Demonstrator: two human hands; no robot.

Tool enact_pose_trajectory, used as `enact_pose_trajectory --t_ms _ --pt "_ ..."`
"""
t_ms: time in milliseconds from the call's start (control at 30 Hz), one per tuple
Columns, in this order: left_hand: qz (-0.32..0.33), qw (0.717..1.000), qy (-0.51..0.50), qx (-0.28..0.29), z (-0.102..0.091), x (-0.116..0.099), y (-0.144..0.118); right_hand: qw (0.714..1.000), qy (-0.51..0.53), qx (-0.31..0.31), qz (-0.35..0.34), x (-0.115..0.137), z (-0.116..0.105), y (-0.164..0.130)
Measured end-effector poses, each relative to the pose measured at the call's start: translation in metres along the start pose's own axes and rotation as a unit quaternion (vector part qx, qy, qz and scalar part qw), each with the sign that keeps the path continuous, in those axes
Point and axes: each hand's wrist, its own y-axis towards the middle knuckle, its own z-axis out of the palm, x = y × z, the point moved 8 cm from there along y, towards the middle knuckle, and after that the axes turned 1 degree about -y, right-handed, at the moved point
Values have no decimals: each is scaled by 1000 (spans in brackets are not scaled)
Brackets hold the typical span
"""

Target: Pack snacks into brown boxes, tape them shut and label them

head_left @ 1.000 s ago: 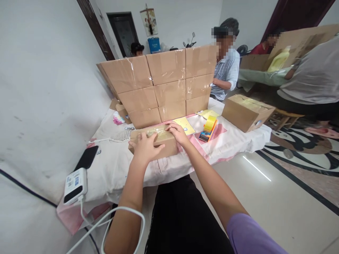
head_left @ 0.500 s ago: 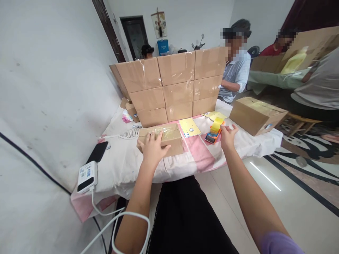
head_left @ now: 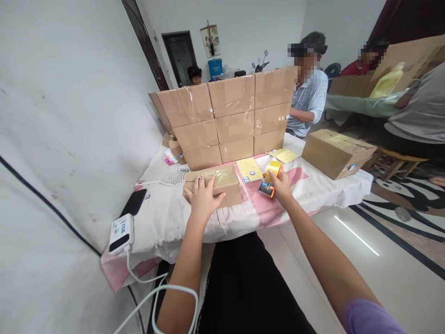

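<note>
A white wall (head_left: 62,106) runs along the left of the worktop (head_left: 163,218), which is draped in a white and pink cloth. Behind the worktop, at the far end of the room, stands a dark door (head_left: 181,55), with a hanging picture (head_left: 210,41) and a blue container (head_left: 215,68) just to its right on the pale back wall. Right of the worktop, the glossy tiled floor (head_left: 365,264) carries a dark swirling pattern and a bright streak of reflected light. A dark curtain (head_left: 399,21) hangs in the far right corner.
</note>
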Motion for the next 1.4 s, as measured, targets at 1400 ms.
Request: enact_pose_trajectory --t_ms 1400 --pt "307 897 -286 -141 -18 -86 -102 980 25 35 195 70 53 -120"
